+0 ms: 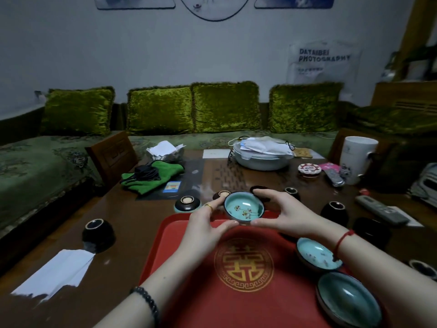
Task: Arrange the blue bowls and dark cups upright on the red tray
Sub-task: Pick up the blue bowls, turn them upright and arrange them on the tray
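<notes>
Fingers [214, 205] of both hands pinch blue bowl [243, 205]; base hidden.

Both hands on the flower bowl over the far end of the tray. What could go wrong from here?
1. The held bowl is pinched only by fingertips of the left hand and right hand, so it could slip onto the red tray.
2. The right forearm passes just over the two bowls at the tray's right edge; pulling back may knock them.
3. Upside-down cups sit close behind, easy to bump.

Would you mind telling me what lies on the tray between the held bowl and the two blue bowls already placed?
Head view: only bare red tray with its gold emblem lies between the held bowl and the placed bowls.
</notes>
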Available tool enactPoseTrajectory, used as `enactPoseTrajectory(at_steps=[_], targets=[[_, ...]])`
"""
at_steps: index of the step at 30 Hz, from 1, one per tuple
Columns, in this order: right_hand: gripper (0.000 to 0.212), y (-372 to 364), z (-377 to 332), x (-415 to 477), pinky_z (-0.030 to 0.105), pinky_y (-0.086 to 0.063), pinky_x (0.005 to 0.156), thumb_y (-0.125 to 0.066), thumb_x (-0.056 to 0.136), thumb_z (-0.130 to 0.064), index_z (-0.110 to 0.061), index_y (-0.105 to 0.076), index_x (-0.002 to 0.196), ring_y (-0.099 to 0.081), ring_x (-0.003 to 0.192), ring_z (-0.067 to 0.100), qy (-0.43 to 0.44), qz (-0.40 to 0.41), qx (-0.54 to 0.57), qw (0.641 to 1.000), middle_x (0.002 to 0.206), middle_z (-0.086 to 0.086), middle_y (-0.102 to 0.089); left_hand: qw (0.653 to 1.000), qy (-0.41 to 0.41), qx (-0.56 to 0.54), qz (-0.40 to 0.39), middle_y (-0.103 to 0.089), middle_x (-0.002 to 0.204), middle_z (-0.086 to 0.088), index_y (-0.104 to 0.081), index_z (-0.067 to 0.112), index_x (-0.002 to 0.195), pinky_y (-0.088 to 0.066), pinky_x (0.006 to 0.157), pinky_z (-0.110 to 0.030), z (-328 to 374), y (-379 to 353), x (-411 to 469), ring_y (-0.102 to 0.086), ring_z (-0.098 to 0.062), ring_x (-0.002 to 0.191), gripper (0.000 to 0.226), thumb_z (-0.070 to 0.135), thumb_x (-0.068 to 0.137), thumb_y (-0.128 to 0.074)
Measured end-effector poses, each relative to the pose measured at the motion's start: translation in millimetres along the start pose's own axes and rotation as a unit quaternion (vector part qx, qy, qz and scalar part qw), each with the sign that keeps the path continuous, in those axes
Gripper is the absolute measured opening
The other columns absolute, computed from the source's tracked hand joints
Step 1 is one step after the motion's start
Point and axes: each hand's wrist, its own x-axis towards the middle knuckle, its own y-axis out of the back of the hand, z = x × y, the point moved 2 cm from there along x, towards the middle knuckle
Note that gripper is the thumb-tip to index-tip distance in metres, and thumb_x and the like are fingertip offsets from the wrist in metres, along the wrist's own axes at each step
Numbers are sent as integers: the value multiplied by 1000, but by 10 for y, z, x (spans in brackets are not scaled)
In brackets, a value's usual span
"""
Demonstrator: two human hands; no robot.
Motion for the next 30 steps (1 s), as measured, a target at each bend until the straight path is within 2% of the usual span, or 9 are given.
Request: enactPoseTrajectory(at_steps=[3, 7, 10, 14, 17, 23, 30], targets=[[80, 53, 136, -79, 26, -36, 106, -79, 63, -32, -16, -41, 132, -45, 122, 9, -15, 7, 28, 999, 136, 0, -47, 1000, -6, 11, -24, -61, 124, 1, -53, 17, 124, -28, 84, 8, 11, -160, 57, -49, 3, 108, 60, 22, 69, -76], [80, 49, 290, -116, 23, -38, 102, -81, 62, -29, -16, -42, 131, -49, 117, 8, -37, 10, 45, 998, 134, 1, -49, 998, 5, 32, -59, -57, 131, 1, -51, 18, 127, -30, 98, -10, -25, -315, 127, -48, -4, 121, 64, 28, 69, -76], [83, 14, 386, -107, 29, -37, 106, -81, 62, -33, -17, -40, 133, -47, 123, 12, -47, 9, 20, 999, 136, 2, -49, 995, 7, 60, -77, -55, 133, 3, -49, 21, 129, -28, 99, -10, -99, -390, 152, -45, -5, 125, 65, 33, 70, -74], [85, -42, 485, -89, 33, -34, 109, -79, 61, -40, -20, -39, 133, -42, 127, 14, -63, 4, -8, 998, 139, -1, -47, 992, 20, 84, -97, -55, 133, 4, -49, 22, 129, -34, 105, -23, -194, -465, 172, -45, -8, 126, 64, 37, 71, -73], [85, -87, 548, -63, 26, -31, 106, -78, 62, -44, -21, -38, 134, -40, 129, 13, -65, -3, -22, 998, 140, -3, -45, 991, 27, 89, -100, -56, 133, 4, -49, 22, 128, -33, 105, -23, -262, -505, 187, -46, -9, 126, 63, 36, 71, -73], [84, -150, 658, -44, 35, -25, 112, -73, 62, -53, -28, -37, 134, -38, 129, 16, -79, -22, -64, 995, 140, -5, -45, 986, 37, 99, -127, -56, 132, 5, -50, 24, 127, -35, 108, -35, -372, -580, 206, -46, -11, 125, 62, 40, 71, -71], [84, -219, 708, 9, 41, -12, 114, -71, 64, -54, -25, -36, 134, -38, 131, 15, -74, -36, -77, 994, 140, -4, -46, 984, 43, 103, -137, -56, 131, 5, -48, 25, 128, -36, 107, -32, -467, -615, 218, -47, -10, 124, 64, 43, 71, -71]])
